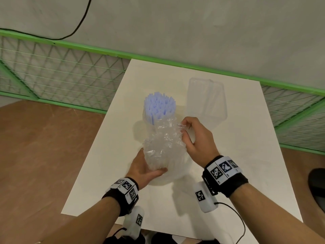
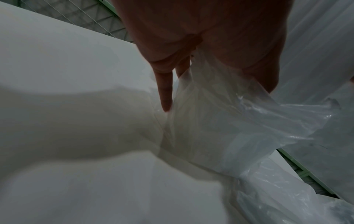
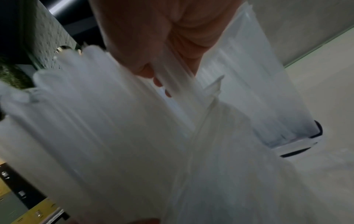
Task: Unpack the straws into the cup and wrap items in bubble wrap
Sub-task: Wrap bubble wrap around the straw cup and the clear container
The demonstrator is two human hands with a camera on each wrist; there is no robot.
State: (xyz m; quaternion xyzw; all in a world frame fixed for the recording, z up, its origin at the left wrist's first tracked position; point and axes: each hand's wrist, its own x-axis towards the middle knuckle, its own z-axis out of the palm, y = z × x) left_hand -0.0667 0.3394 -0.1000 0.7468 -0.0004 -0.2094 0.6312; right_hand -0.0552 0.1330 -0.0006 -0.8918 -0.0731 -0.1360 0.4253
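A white tabletop (image 1: 219,155) fills the middle of the head view, set on a brown floor (image 1: 44,147) against a green wire-mesh fence (image 1: 61,71) that runs below a grey wall, with a black cable (image 1: 82,20) hanging down that wall. On the far right part of the table lies an empty clear plastic straw bag (image 1: 206,99), flat and apart from the rest. Nearer the middle stands the cup, hidden almost wholly under a crumpled sheet of bubble wrap (image 1: 163,147) that covers its near side and drapes onto the table. A dense bunch of pale blue straws (image 1: 159,107) stands upright out of the top, above the wrap's upper edge. The left hand (image 1: 146,169) cups the lower left of the wrapped bundle, fingers curved under it and thumb laid along the wrap near its base; the left wrist view shows a finger (image 2: 165,91) lying against the film. The right hand (image 1: 197,140) pinches the wrap's upper right edge between thumb and fingertips, just beside the straws. The right wrist view is blurred, showing only white streaks of straws and plastic. Both wrists wear black bands with square printed markers (image 1: 223,169).
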